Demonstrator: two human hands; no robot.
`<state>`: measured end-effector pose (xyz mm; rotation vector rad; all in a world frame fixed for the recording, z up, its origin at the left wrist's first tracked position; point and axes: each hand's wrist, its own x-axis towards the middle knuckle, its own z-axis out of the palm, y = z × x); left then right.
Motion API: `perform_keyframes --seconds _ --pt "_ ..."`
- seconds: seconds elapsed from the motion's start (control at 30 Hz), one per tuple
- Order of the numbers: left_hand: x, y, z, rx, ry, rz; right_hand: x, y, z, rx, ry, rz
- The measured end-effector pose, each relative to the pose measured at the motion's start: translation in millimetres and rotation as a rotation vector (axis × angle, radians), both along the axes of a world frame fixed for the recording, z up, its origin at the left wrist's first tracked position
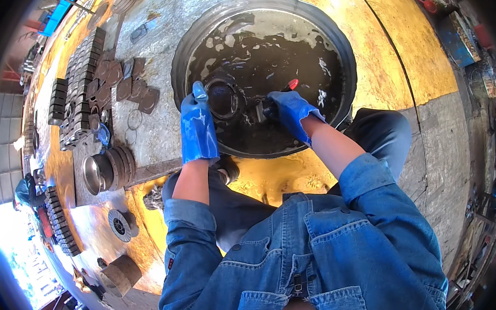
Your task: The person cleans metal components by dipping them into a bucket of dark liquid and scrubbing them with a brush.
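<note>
A large dark round tub [179, 65] of murky, foam-streaked liquid [265, 59] lies in front of me. My left hand [198, 120], in a blue rubber glove, grips the left edge of a dark ring-shaped metal part [231, 115], its thumb on top. The part is tilted over the liquid near the tub's near-left side. In my right hand [294, 109], gloved alike, is a brush [292, 85] with a red-tipped handle. Its dark head points at the right side of the ring, close to or touching it; I cannot tell which.
Left of the tub, stacked dark metal blocks [81, 96] stand beside scattered flat plates [113, 76]. Nearer lie several metal rings [116, 167], a spool [120, 225] and a cylinder [121, 275]. Another person [27, 192] is at the far left. My knees flank the tub's near side.
</note>
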<state>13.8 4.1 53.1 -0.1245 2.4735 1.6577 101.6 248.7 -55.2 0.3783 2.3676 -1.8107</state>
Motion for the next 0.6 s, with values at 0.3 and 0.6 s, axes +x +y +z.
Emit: perform_keyframes --seconds 0.3,0.6 --pt "0 -9 -1 -0.085 -0.044 -0.018 -64 -33 82 -0.123 0.405 0.042" --pt "-2 -6 -16 -0.021 -0.068 0.013 -17 -2 21 0.356 0.023 0.143"
